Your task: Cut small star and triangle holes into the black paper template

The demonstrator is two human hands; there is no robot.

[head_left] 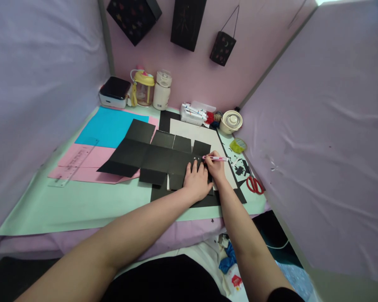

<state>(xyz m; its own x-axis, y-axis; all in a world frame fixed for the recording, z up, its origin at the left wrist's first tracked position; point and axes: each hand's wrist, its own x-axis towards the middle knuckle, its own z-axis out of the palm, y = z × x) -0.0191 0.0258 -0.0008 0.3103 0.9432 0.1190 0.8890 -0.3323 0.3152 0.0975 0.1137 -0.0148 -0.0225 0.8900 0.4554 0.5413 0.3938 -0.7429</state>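
A large black card (pixel 164 160), cut and creased into flaps, lies across the table over other sheets. My left hand (pixel 197 181) rests flat on its right part with the fingers spread. Just to the right, my right hand (pixel 216 167) grips a pink and white pen (pixel 219 159), its tip at the card near the left fingertips. Small light marks show on the black surface there. Under the card are a white board (pixel 228 174) and more black paper (pixel 208 203).
Blue paper (pixel 113 126), pink paper (pixel 94 156) and a clear ruler (pixel 75 165) lie left. Red scissors (pixel 255 185), green tape (pixel 238 145) and black scraps (pixel 241 167) are right. Bottles (pixel 162 91), a pen box (pixel 192 114) and a cream round container (pixel 231 121) stand behind.
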